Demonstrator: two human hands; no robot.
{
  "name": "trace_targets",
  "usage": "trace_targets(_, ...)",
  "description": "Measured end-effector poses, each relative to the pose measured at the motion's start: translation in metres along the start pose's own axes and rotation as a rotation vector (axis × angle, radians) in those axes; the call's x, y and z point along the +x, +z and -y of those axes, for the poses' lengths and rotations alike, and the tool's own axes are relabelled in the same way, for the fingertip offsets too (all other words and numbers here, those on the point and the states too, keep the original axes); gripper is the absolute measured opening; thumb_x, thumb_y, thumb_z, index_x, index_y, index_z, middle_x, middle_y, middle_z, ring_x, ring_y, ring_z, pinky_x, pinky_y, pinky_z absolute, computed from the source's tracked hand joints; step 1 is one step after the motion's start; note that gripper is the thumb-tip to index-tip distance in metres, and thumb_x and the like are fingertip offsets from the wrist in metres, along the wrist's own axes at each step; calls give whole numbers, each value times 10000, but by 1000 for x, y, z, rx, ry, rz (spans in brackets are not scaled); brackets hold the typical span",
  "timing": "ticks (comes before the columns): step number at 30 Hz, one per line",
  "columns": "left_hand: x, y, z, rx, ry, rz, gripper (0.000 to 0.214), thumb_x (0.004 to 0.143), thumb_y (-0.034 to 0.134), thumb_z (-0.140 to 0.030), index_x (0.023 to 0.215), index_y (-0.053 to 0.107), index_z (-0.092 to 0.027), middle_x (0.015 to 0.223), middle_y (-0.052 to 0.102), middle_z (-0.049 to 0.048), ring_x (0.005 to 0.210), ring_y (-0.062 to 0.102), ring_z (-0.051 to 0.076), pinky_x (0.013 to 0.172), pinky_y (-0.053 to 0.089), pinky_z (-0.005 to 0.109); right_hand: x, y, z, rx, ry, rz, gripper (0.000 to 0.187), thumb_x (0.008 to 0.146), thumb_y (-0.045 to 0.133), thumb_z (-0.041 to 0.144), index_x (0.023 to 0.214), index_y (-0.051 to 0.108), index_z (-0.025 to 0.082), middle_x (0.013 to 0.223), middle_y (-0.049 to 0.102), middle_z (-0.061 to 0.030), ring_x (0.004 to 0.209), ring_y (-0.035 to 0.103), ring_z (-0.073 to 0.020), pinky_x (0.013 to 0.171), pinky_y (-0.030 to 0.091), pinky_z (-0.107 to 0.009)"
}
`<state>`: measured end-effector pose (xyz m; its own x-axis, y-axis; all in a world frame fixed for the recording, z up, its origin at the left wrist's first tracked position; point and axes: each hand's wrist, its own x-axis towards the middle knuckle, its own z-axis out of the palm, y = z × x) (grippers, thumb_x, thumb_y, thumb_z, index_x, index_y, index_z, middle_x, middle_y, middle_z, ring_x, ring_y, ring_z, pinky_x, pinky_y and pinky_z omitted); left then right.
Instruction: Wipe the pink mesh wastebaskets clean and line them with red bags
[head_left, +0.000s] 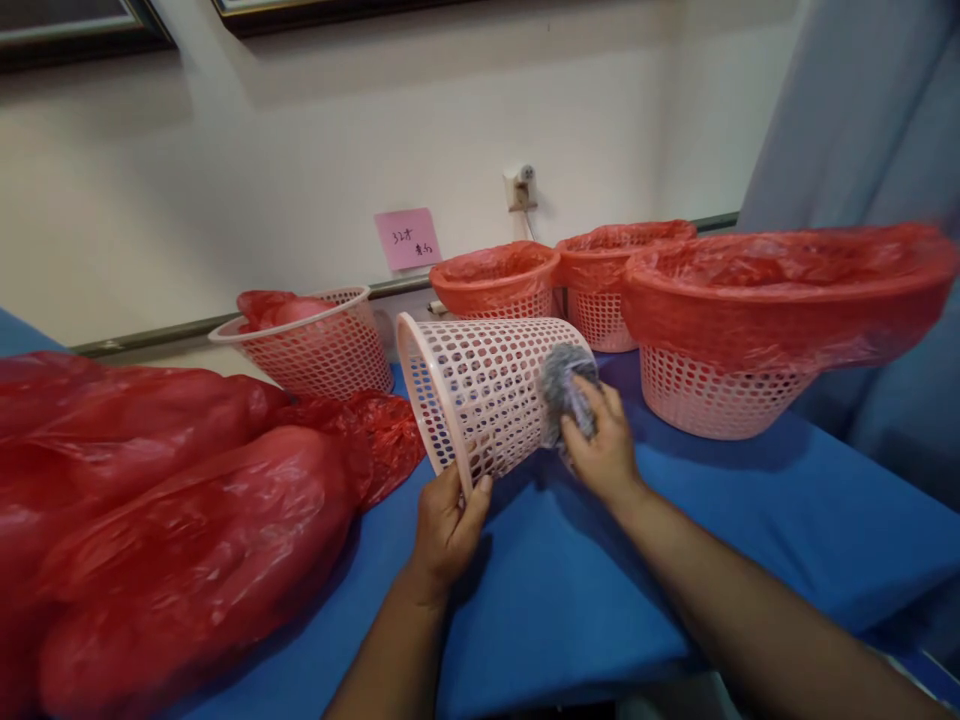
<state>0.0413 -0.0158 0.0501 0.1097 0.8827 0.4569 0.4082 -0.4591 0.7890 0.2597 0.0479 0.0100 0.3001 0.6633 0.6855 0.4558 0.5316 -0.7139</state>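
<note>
Holding basket rim (448,400) above tabletop (570,610): left grip (448,530)

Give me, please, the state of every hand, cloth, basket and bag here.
Held perforated basket: tipped sideways, unlined
Gray cloth: bunched against its side
Left hand: gripping basket's rim
Right hand: holding the cloth
Rear-left basket: red plastic inside
Three right-side baskets: upright, with red liners
Red bags at left: bulging

Left hand (448,520) pinching; right hand (604,445) higher, farther forward, fingers (592,398) curled.
</note>
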Motion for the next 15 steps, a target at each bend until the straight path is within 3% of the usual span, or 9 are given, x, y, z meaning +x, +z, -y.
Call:
trace_targets(3,2,3,2,-27,-9,-87,383,915,627,-330,1261,721,-195,1298,746,104,1264,669,303,1149,486,454,17,0,-26,45,318,-107,537,856,618,355,1374,634,212,1212,677,-106,1122,665,-283,1083,527,-560)
trace_targets(5,2,4,8,-50,-21,-161,427,872,640,-279,1290,695,-209,1278,755,86,1208,698,281,1119,513,431,17,0,-24,57,296,-113,536,865,615,360,1379,627,208,1196,677,-106,1109,669,-277,1068,540,-545)
trace_targets(7,2,5,13,-70,-28,-191,499,840,636,-237,1338,656,-215,1264,760,73,1149,722,261,1073,543,403,7,-1,-8,38,111,-57,527,891,610,321,1409,607,228,1274,635,-122,1191,648,-284,1087,535,-527)
trace_targets(9,2,5,15,-55,-15,-134,504,822,632,-216,1325,663,-207,1236,769,70,1092,734,255,1007,571,381,-9,-2,16,40,-149,66,550,906,612,271,1454,568,262,1407,551,-135,1305,598,-298,1114,526,-520)
trace_targets(12,3,6,15,31,-10,29,242,821,642,-220,1022,770,-180,1006,808,61,914,738,249,860,600,353,-29,-3,45,92,-493,263,637,881,639,227,1500,517,311,1518,435,-127,1345,573,-312,1085,561,-500)
trace_targets(15,5,5,16,80,-57,73,131,800,634,-204,793,762,-179,803,781,40,772,713,234,783,602,347,-33,-1,49,83,-565,301,665,858,637,202,1500,519,332,1506,445,-116,1310,595,-312,1050,586,-495)
